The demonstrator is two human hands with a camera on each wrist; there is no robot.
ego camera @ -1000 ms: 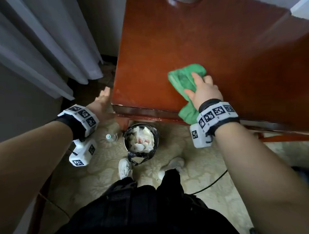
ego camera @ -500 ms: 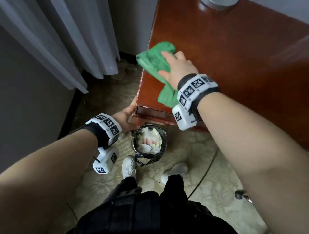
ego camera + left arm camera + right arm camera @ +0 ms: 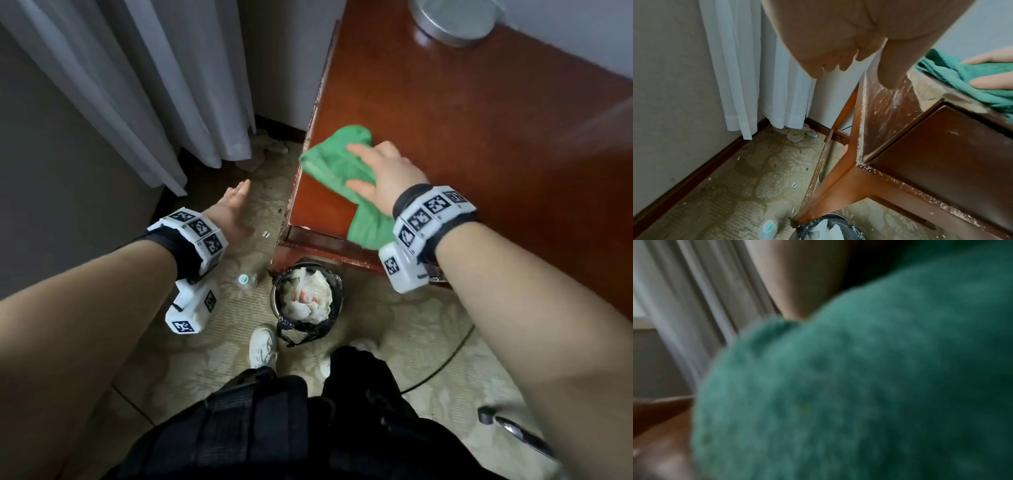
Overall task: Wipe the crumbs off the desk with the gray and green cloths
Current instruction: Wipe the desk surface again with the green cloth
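The right hand [image 3: 387, 178] lies flat with straight fingers on the green cloth [image 3: 337, 164], pressing it on the desk [image 3: 479, 154] at the left edge; one end of the cloth hangs over the front edge. The right wrist view is blurred and almost filled by the cloth. The left hand [image 3: 233, 205] is open beside the desk and holds nothing. White crumbs [image 3: 861, 129] stick along the desk's side. The trash bin [image 3: 306, 298] stands below, partly cut off in the left wrist view.
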